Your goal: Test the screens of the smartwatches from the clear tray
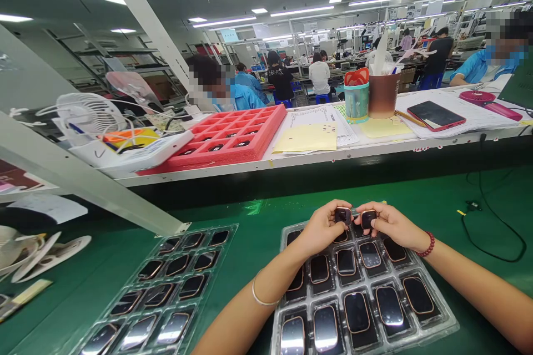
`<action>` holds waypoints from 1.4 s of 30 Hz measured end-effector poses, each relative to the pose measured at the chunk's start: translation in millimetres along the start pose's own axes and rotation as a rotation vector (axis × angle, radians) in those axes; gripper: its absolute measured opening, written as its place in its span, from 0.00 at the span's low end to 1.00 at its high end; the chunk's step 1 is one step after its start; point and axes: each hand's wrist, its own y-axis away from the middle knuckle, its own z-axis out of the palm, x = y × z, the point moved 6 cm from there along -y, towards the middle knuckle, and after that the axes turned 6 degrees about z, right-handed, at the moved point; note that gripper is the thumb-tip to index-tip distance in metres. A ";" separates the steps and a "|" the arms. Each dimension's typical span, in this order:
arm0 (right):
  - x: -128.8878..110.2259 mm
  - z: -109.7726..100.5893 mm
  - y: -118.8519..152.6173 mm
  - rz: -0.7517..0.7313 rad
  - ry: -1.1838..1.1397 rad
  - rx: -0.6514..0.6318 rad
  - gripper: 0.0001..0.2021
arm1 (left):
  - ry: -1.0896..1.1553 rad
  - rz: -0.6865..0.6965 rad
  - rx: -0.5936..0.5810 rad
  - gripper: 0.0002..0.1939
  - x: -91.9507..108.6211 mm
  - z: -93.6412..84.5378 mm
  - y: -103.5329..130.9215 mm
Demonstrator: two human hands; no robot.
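My left hand (pixel 323 228), a thin bangle on its wrist, is closed on a dark smartwatch body (pixel 343 214) with a gold-toned rim. In my right hand (pixel 391 224), which wears a dark red bead bracelet, a second smartwatch body (pixel 368 219) is pinched between thumb and fingers. The two are held side by side, slightly apart, above the far edge of a clear plastic tray (pixel 447 319). Several similar watch bodies, such as a black one (pixel 357 312), lie face up in the tray's compartments. My forearms hide part of the tray.
Another clear tray (pixel 227 238) of watch bodies lies left on the green mat (pixel 245 266). A slanted white post (pixel 137 208) stands behind it. The raised shelf holds a red foam tray (pixel 266 138), a phone (pixel 436 115) and cups. A black cable (pixel 510 227) lies right. People sit beyond.
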 end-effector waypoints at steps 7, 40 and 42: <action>3.1 0.8 -0.5 -0.007 -0.036 -0.019 0.20 | 0.026 0.010 0.009 0.22 0.5 -0.3 -1.5; -12.2 38.6 -9.1 0.178 -0.456 -0.210 0.23 | 0.595 -0.129 0.203 0.27 -5.6 -8.8 57.3; -12.8 35.7 -6.4 0.122 -0.378 -0.146 0.26 | 0.475 -0.089 0.222 0.31 -2.8 -9.8 56.6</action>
